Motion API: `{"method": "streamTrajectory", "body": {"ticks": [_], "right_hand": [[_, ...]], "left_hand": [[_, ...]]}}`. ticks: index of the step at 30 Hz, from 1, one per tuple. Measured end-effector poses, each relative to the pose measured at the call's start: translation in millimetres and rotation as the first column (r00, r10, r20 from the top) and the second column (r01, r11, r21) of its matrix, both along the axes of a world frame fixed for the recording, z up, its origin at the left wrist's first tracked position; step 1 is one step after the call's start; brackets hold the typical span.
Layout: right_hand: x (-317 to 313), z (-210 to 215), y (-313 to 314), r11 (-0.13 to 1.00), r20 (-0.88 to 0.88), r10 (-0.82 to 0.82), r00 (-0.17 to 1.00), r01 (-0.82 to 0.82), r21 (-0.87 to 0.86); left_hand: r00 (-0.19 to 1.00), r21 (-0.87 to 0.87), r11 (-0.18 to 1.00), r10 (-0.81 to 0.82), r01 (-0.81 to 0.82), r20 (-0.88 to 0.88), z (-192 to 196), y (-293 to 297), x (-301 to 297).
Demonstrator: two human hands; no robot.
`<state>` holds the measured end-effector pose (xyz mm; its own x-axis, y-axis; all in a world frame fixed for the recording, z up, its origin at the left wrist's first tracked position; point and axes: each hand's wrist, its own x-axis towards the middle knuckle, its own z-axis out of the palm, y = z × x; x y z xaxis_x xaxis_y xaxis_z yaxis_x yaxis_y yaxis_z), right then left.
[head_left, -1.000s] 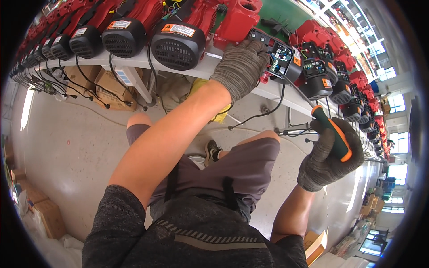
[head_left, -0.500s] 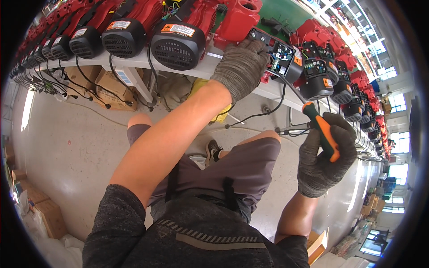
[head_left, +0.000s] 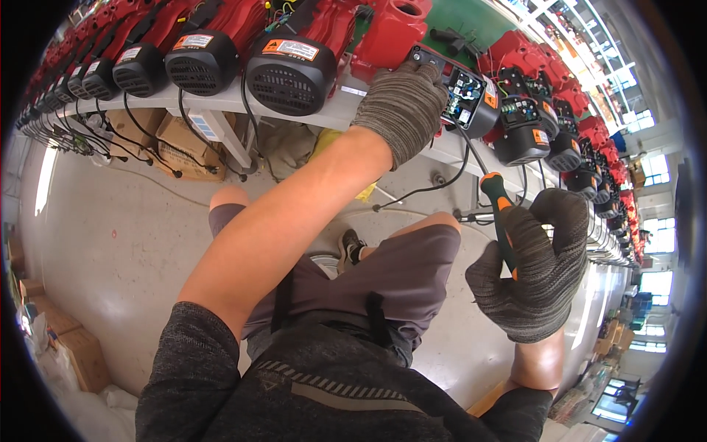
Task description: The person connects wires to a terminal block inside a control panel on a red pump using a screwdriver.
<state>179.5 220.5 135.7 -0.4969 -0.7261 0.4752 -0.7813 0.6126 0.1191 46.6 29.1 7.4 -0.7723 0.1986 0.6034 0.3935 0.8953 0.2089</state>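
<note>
My left hand [head_left: 403,110], in a grey-brown knit glove, is closed over the near side of a red pump [head_left: 390,37] with a black motor housing. Beside its fingertips lies the pump's uncovered wiring box, showing a circuit board [head_left: 464,97] with small parts and wires. To the right, my right hand [head_left: 536,261], gloved the same way, grips a screwdriver [head_left: 495,190] with a green and orange handle. Its metal shaft slants up and left toward the lower edge of the board. Whether the tip touches a screw is too small to tell.
Red pumps with black motor caps [head_left: 291,74] line the bench [head_left: 335,110] to the left, and more open ones [head_left: 521,140] run off to the right. Black power cords [head_left: 420,193] hang off the edge. Cardboard boxes [head_left: 184,151] stand under the bench.
My right hand has shifted slightly down, and the screwdriver handle has swung left, its shaft now steeper. The fingers lie differently around the handle. My left hand stays nearly in place.
</note>
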Motion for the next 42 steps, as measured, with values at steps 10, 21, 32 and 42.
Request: {"method": "streamTrajectory", "body": {"ticks": [10,21,32,42], "right_hand": [[-5.2,8.3,8.5,0.999,-0.069,-0.009,0.998,0.011,0.033],[-10.3,1.9,19.3,0.999,-0.082,0.0,0.997,-0.003,-0.039],[-17.0,-9.7,27.5,0.993,-0.183,0.001,0.983,-0.023,-0.12],[-12.5,-7.5,35.6,0.992,-0.029,-0.098,0.995,0.096,-0.078]], "left_hand": [[0.982,-0.179,0.983,0.071,-0.04,0.173,19.1,6.6,3.6],[0.969,-0.189,0.98,0.11,-0.068,0.221,26.3,14.0,3.5],[0.991,-0.074,0.99,0.122,-0.118,0.046,7.4,11.4,4.8],[0.928,-0.264,0.957,0.202,-0.119,0.313,44.2,25.4,4.7]]}}
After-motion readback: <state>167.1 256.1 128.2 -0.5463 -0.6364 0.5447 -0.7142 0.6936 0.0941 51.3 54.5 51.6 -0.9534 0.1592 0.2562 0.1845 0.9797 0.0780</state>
